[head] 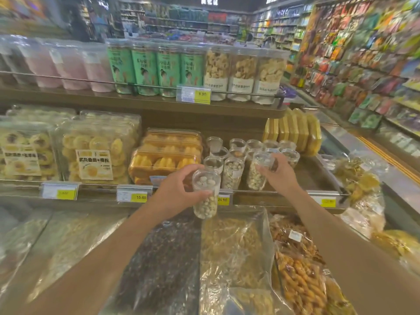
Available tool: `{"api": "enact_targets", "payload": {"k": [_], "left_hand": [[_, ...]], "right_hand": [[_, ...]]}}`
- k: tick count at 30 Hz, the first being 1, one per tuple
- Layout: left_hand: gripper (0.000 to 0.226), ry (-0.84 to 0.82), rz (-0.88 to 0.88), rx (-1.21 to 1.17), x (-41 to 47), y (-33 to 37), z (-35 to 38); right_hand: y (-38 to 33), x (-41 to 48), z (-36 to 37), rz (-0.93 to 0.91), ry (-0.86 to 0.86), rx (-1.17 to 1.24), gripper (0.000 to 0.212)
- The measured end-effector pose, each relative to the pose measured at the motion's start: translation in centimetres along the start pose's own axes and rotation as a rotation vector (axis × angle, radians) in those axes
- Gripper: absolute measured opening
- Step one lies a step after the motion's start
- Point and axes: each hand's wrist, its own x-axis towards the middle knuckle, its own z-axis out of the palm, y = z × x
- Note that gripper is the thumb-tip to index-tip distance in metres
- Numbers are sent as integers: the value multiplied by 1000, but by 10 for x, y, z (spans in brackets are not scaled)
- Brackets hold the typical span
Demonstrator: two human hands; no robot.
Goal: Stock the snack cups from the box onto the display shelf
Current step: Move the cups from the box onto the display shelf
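Note:
My left hand (176,189) grips a clear snack cup of pale nuts (205,196) in front of the middle shelf's rail. My right hand (278,171) holds a second clear snack cup (259,172) upright at the front of the shelf (284,196). Several more clear cups (234,160) stand in rows on that shelf between the two hands and behind them. The box is not in view.
Orange pastry trays (168,155) sit left of the cups, yellow packs (295,130) to their right. Tall jars (241,73) line the upper shelf. Bagged snacks (236,253) fill the bins below my arms. An aisle and a packed wall rack (363,64) lie to the right.

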Motion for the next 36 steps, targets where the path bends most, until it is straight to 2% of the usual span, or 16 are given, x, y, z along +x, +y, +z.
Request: {"api": "enact_targets", "payload": {"k": [5,9,13,15,18,22,24,29,36], "left_hand": [[61,8,-19,21,18,6,8],[62,6,7,49,30,16,13],[64,-25,20,79,44,23,17],[69,-29,40,113,51,29,19],[69,-39,75,138,65,41,23],[63,-40,134,145,88,65,33],[64,-40,169,153,103,79,42],[65,-78,228,143,140,110,76],[72,-184,227,187,181,121,130]], "right_hand": [[3,15,8,-66,-71,-41,74],[12,17,17,-30,-158,-63,85],[22,12,22,-37,-136,-20,85],[22,10,21,-50,-104,26,80],[21,7,17,-52,-108,112,61],[34,10,2,-18,-69,322,62],[40,10,-12,4,-15,352,60],[61,6,-49,77,141,290,45],[94,-7,-79,109,216,257,32]]}}
